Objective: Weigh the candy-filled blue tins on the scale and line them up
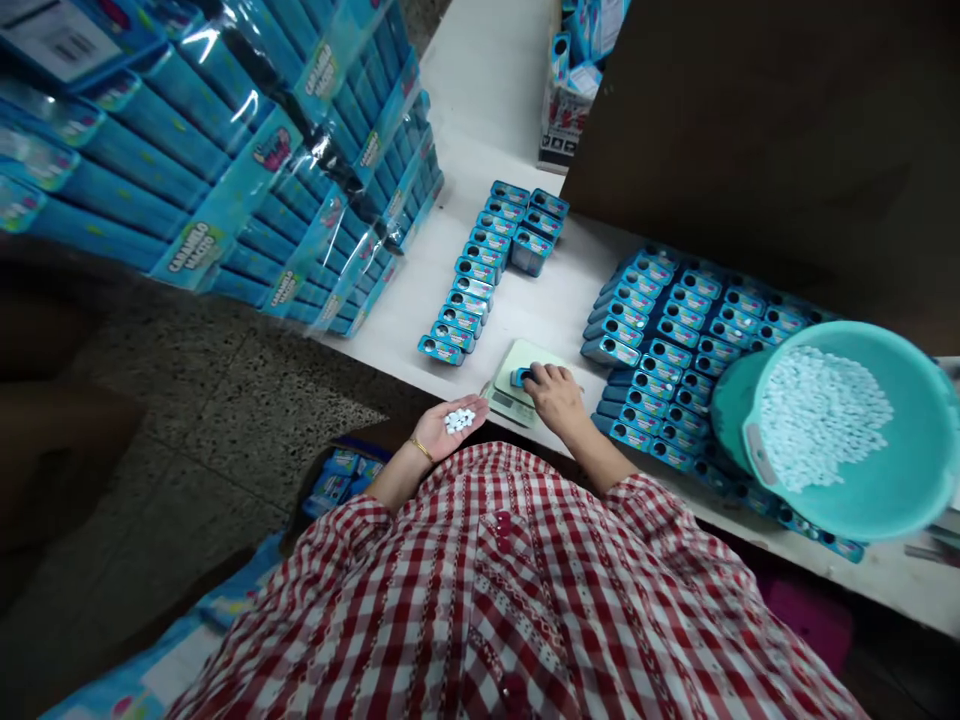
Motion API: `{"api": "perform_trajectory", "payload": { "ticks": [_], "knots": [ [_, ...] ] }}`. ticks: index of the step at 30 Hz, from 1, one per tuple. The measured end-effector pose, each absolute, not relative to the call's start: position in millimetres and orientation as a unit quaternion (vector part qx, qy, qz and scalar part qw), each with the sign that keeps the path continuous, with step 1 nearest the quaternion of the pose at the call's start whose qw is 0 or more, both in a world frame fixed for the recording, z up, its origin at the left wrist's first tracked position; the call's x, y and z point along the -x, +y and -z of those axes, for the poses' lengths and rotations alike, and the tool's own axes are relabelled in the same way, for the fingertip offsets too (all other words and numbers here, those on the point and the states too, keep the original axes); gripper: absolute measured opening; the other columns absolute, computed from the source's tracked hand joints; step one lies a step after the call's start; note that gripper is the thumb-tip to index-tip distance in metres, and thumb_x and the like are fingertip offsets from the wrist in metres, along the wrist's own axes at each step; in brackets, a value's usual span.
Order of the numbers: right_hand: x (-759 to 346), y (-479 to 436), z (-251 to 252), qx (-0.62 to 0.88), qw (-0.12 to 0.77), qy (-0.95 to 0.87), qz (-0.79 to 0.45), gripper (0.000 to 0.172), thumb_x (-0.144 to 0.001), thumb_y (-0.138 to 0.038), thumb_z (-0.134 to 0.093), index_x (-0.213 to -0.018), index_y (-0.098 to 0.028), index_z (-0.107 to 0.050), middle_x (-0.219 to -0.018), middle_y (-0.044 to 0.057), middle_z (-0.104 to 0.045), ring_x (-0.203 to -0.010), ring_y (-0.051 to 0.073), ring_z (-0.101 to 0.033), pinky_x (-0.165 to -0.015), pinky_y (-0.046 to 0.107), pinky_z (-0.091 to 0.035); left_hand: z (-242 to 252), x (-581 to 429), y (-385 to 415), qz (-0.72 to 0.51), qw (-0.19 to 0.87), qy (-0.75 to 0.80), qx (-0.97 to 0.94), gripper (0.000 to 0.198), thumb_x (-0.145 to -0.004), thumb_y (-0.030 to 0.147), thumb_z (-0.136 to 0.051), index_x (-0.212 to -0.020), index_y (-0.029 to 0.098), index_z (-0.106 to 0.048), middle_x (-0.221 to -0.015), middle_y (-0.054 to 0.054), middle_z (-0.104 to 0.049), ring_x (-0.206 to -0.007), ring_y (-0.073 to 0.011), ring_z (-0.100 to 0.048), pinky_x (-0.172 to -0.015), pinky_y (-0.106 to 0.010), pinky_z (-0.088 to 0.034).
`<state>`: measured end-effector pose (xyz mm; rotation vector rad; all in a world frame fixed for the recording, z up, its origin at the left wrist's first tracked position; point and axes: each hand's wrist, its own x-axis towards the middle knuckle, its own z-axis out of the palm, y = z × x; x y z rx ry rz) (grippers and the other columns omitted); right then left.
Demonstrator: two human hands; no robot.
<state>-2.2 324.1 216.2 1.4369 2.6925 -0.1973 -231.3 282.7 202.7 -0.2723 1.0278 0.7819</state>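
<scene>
My left hand (429,432) lies palm up near the table's front edge, cupping a small heap of white candies (460,420). My right hand (556,398) is over a small digital scale (517,408), its fingers closed on a blue candy tin (519,377) that is on the weighing plate. The hand covers part of this tin. Left of the scale, several similar blue tins (471,287) stand in a row, each with a dark round hole in its top; a shorter row (531,250) is beside it. More tins (630,350) stand packed together to the right.
A turquoise tub (911,480) holding many white candies stands among the tins at right. Wrapped stacks of blue packs (247,190) rise at the left. A carton (559,125) with blue packs is at the back. A dark panel (750,130) borders the table (480,90).
</scene>
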Motion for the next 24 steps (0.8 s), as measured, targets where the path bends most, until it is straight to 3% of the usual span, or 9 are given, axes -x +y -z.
{"api": "perform_trajectory", "payload": {
  "ticks": [3, 8, 14, 19, 24],
  "knots": [
    [20.8, 311.9, -216.6, -0.46, -0.004, 0.883, 0.091, 0.027, -0.089, -0.018, -0.042, -0.109, -0.016, -0.059, -0.121, 0.013, -0.052, -0.103, 0.024, -0.043, -0.086, 0.038, -0.035, -205.7, 228.3, 280.5, -0.363, 0.797, 0.465, 0.13, 0.026, -0.082, 0.011, -0.042, -0.097, 0.004, -0.063, -0.096, -0.016, -0.069, -0.093, -0.0213, -0.065, -0.087, -0.033, -0.049],
    [69.2, 281.5, -227.2, -0.353, -0.017, 0.909, 0.219, 0.032, -0.089, -0.014, -0.037, -0.118, -0.011, -0.051, -0.109, 0.015, -0.055, -0.094, 0.022, -0.047, -0.08, 0.035, -0.043, -203.8, 223.1, 276.7, -0.344, 0.794, 0.476, 0.157, 0.027, -0.087, 0.016, -0.039, -0.094, 0.006, -0.063, -0.073, -0.009, -0.069, -0.067, -0.0146, -0.066, -0.075, -0.028, -0.052],
    [91.0, 270.7, -215.7, -0.348, -0.002, 0.899, 0.268, 0.026, -0.089, -0.011, -0.037, -0.108, -0.009, -0.053, -0.104, 0.014, -0.054, -0.095, 0.021, -0.048, -0.08, 0.033, -0.045, -197.0, 227.6, 266.9, -0.327, 0.796, 0.483, 0.164, 0.031, -0.089, 0.019, -0.036, -0.086, 0.008, -0.064, -0.069, -0.008, -0.067, -0.071, -0.0176, -0.066, -0.08, -0.032, -0.05],
    [85.2, 269.0, -215.4, -0.309, -0.006, 0.905, 0.293, 0.02, -0.089, -0.011, -0.039, -0.099, -0.01, -0.057, -0.102, 0.011, -0.055, -0.094, 0.019, -0.048, -0.078, 0.03, -0.044, -192.6, 229.5, 262.1, -0.291, 0.796, 0.502, 0.171, 0.035, -0.089, 0.016, -0.035, -0.066, 0.009, -0.059, -0.053, -0.004, -0.06, -0.047, -0.011, -0.057, -0.057, -0.023, -0.048],
    [84.0, 268.7, -217.8, -0.318, -0.012, 0.901, 0.295, 0.018, -0.089, -0.013, -0.041, -0.098, -0.013, -0.056, -0.1, 0.009, -0.055, -0.09, 0.017, -0.048, -0.072, 0.028, -0.042, -188.4, 228.5, 261.4, -0.276, 0.798, 0.512, 0.159, 0.029, -0.087, 0.015, -0.039, -0.068, 0.01, -0.06, -0.053, -0.004, -0.061, -0.047, -0.0119, -0.058, -0.052, -0.023, -0.047]
  ]
}}
